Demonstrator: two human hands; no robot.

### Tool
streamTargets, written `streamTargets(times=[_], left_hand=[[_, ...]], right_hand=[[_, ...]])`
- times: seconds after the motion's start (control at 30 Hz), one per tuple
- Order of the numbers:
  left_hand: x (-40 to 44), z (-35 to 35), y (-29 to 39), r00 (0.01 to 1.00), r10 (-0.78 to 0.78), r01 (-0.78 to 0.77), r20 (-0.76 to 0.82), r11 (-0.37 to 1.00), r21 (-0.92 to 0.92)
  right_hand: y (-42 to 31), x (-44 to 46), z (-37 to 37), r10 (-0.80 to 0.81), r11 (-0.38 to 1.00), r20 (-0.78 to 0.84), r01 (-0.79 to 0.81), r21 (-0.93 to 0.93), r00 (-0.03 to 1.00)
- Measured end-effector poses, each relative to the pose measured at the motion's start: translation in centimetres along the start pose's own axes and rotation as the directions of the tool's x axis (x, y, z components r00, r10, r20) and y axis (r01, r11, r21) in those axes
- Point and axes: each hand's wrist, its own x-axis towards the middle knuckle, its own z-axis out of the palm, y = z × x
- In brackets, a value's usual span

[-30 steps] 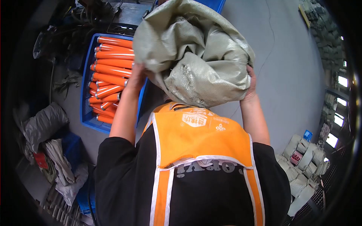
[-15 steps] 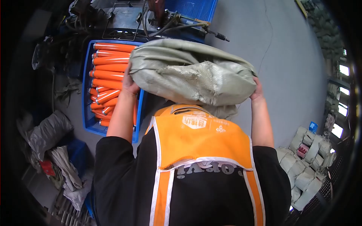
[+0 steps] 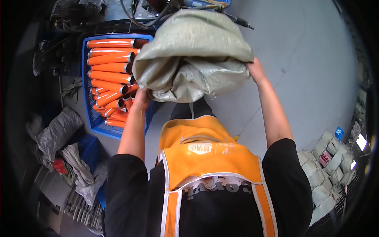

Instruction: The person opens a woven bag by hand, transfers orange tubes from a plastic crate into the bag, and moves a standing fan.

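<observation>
- Left hand (image 3: pixel 142 99): one, gripping the lower left edge of the sack; fingers largely hidden by the cloth.
- Right hand (image 3: pixel 256 70): one, pinching the sack's right edge; fingertips partly hidden.
- Sack (image 3: pixel 193 51): one, woven, grey-green, folded and bunched, held up between the two hands in front of the body. Contents, if any: cannot tell.
- Step in hand, as judged: handling the sack, its weight apparently shared by both hands.
- Next move, as judged: calls for a firm hold at both edges, the cloth looking loose and apt to sag in the middle.
- Apron (image 3: pixel 205 158): one, orange, pale edging, worn on the near side of the sack.
- Crate (image 3: pixel 104 133): one, blue, left of the sack, partly overlapped by it.
- Tubes (image 3: pixel 110 59): many, orange, metallic ends, lying in the crate, left of the sack.
- Hoses (image 3: pixel 158 19): dark, beyond the sack.
- Bundles (image 3: pixel 327 170): pale, stacked, well apart from the sack, right and nearer the body.
</observation>
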Motion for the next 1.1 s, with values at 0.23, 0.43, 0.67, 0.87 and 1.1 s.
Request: streamTargets(times=[0.23,0.43,0.67,0.87,1.1], left_hand=[[6.3,1.2,-8.9,0.973,-0.094,0.109,-0.213,0.992,0.060],[15.4,1.4,-11.5,0.964,0.007,-0.076,-0.266,0.965,-0.250],[20.6,-0.2,-12.0,0.968,0.014,-0.035,-0.249,0.996,-0.078],[23.1,-2.2,-15.7,0.974,-0.097,0.076,-0.205,0.992,-0.104],[23.6,-4.9,-18.4,0.966,-0.089,0.067,-0.243,0.993,-0.100]], right_hand=[[15.0,2.3,4.5,0.334,0.933,-0.037,-0.324,0.155,0.942],[22.4,6.4,5.6,0.477,0.803,-0.113,-0.380,0.459,0.872],[28.4,9.3,5.0,0.123,0.894,-0.466,-0.302,-0.331,0.876],[23.5,8.2,20.8,-0.299,0.734,0.549,0.555,-0.391,0.781],[35.0,14.3,28.4,0.164,0.496,0.306,0.190,-0.847,0.938]])
